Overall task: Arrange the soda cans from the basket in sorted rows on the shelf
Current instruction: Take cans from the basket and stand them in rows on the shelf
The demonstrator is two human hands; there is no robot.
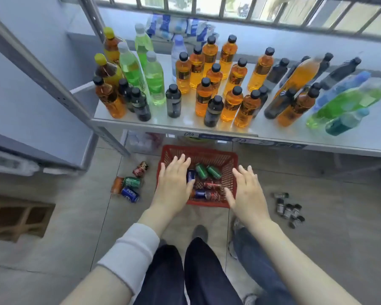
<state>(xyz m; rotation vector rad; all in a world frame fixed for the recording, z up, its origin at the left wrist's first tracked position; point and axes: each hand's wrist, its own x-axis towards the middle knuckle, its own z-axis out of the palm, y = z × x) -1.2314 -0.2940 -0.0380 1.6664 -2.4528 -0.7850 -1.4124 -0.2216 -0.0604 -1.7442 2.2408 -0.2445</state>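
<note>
Fingers [180, 162] of the left hand [174, 181] lie straight and close together, palm down, over the left side of the red plastic mesh basket [231, 160]. The right hand [246, 191] holds its fingers straight and slightly spread above the basket's right wall. Neither hand holds anything; whether they touch the basket I cannot tell.

Between the two hands' fingers, inside the basket, lie the soda cans: two green cans [201, 171], a blue can [190, 175] partly under the left fingers, and a red can [211, 185]. Left of the left fingers, loose cans [130, 188] lie on the grey tiled floor [328, 216]. Right of the right fingers lie small dark bottles [289, 210]. Beyond the fingertips, the grey metal shelf [185, 127] carries orange, green and dark plastic bottles [207, 100].
</note>
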